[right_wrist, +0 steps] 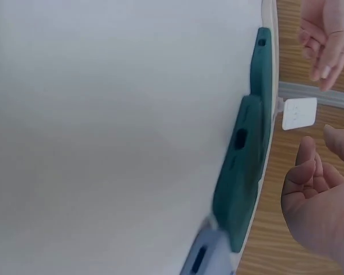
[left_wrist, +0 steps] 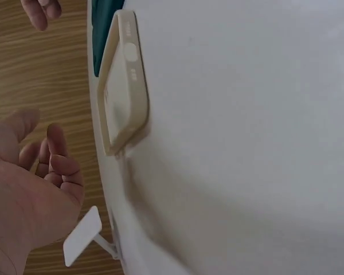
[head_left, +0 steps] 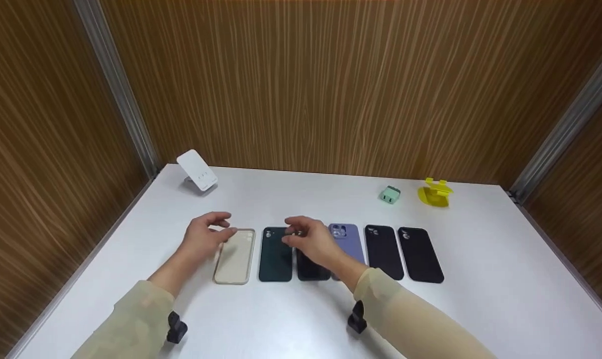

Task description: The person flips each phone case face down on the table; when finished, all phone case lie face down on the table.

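In the head view, several phone cases lie in a row on the white table. My left hand (head_left: 204, 237) hovers by the upper left corner of the cream case (head_left: 235, 259), fingers loosely bent and holding nothing. My right hand (head_left: 313, 242), also loosely bent with nothing in it, is above a dark case (head_left: 313, 272) that it partly hides. Between the hands lies a dark green case (head_left: 276, 257). To the right come a lavender case (head_left: 349, 243), partly behind the right hand and wrist, and two black cases (head_left: 384, 254). The left wrist view shows the cream case's raised rim (left_wrist: 135, 86).
A white tilted stand (head_left: 197, 170) is at the table's back left. Toward the back right are a mint green charger plug (head_left: 390, 194) and a yellow stand (head_left: 435, 193). Wood-grain panels (head_left: 301, 85) enclose the back and sides of the table (head_left: 500, 259).
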{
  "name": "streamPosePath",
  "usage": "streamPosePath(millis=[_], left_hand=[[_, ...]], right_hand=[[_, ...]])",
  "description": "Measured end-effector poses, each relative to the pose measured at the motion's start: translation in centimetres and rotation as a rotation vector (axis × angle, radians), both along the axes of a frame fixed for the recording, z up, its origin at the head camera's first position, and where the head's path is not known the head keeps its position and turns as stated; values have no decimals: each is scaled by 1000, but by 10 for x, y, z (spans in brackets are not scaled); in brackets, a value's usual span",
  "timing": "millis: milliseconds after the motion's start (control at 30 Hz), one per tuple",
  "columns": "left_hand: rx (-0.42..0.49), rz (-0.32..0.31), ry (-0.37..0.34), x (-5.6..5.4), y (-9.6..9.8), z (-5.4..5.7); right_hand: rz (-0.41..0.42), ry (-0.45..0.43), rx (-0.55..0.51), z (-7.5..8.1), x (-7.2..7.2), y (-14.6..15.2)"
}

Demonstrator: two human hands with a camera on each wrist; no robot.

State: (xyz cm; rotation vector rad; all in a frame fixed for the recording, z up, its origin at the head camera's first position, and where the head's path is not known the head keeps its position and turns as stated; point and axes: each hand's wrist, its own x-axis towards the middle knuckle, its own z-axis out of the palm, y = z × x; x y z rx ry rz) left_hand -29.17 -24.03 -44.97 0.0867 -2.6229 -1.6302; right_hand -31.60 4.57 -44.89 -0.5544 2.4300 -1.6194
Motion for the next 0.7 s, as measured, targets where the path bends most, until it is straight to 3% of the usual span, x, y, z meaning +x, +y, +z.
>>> streamPosePath(millis=[367,533,700], left_hand=[[55,2,-107,-3,-18,-21],[5,-24,-139,-5,-21,-29],[-54,-80,-123,-7,-21,-33]], right_hand=[[17,-46,11,-2,0,-47],[26,-76,38,-5,-2,-65],[67,-76,65,-9,-3,-73]])
